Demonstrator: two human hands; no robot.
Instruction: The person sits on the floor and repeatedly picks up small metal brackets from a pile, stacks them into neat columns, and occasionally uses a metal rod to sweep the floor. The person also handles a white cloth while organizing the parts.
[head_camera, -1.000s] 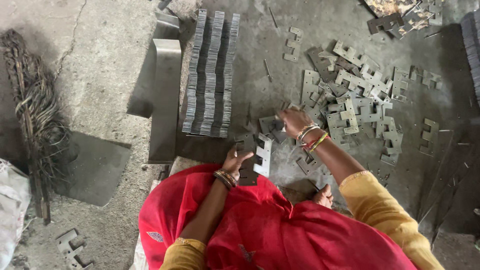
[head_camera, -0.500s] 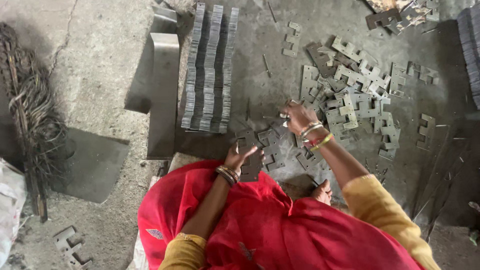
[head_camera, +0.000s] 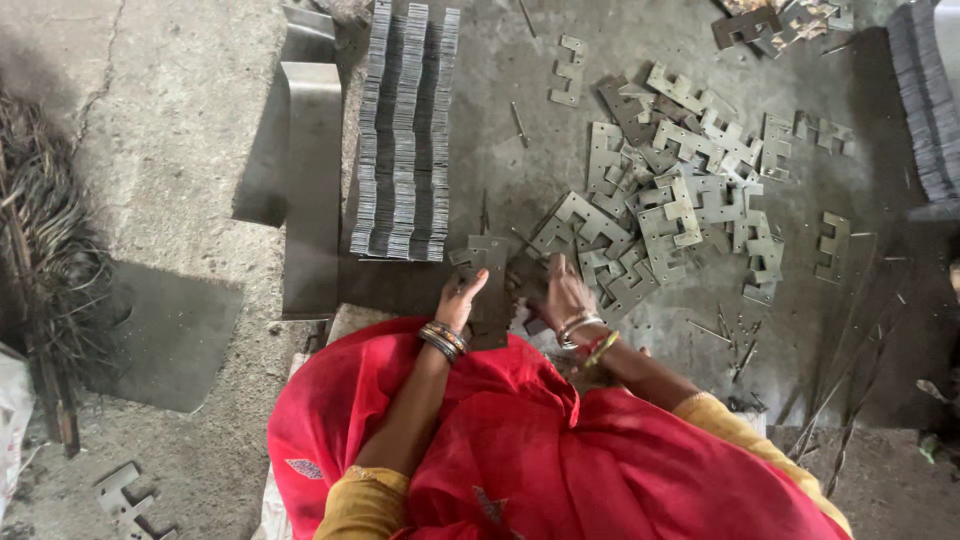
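My left hand grips a small bunch of flat grey metal stamped plates, held upright just in front of my lap. My right hand is close beside it, fingers curled down on the plates at the near edge of a loose pile. Whether it holds one is hidden. That pile of notched metal plates spreads over the floor to the right. A long neat stack of the same plates stands on edge straight ahead, its near end just beyond my left hand.
A bent metal sheet stands left of the stack. Dry twigs lie at the far left. Another stack of plates sits at the right edge. Red cloth covers my lap. Thin metal rods lie scattered.
My right hand has drawn back from the loose pile towards my left hand. The left hand has stayed in place holding its plates.
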